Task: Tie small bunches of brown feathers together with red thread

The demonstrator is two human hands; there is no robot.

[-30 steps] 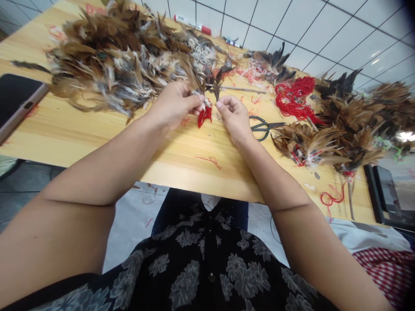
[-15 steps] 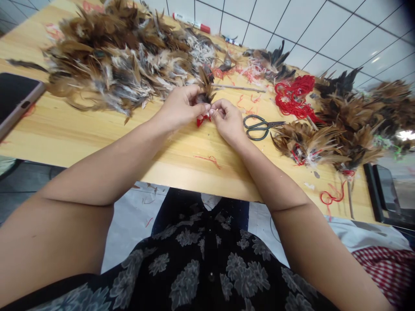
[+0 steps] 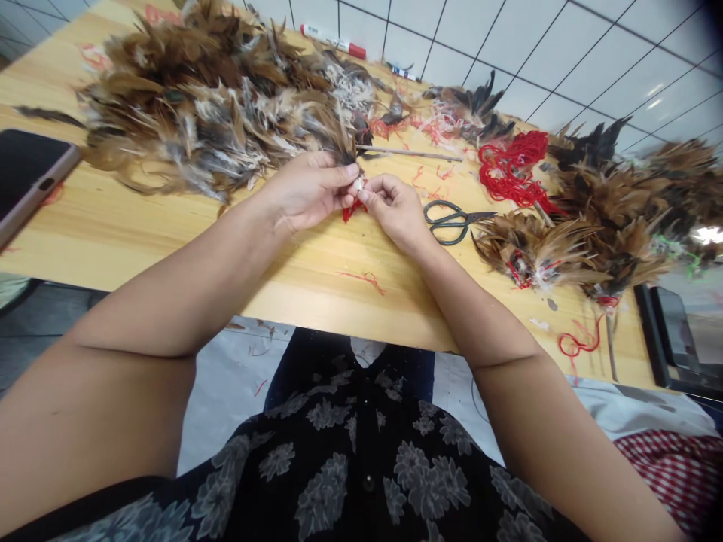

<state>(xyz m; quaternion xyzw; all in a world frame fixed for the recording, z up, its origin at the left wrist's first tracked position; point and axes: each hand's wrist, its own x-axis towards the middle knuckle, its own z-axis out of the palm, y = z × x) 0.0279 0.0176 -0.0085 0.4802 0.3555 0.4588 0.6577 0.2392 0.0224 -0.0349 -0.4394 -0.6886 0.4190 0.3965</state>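
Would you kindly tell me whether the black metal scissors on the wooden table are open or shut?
Shut: the black metal scissors lie on the pale wooden table, their blades closed into one narrow point.

Bare wood of the table runs toward its edge at 6 o'clock from the hands, crossed by a loose red strand. The feather pile blocks 9 to 12 o'clock from the left hand; scissors at 3 o'clock and red thread at 2 o'clock hem the right hand.
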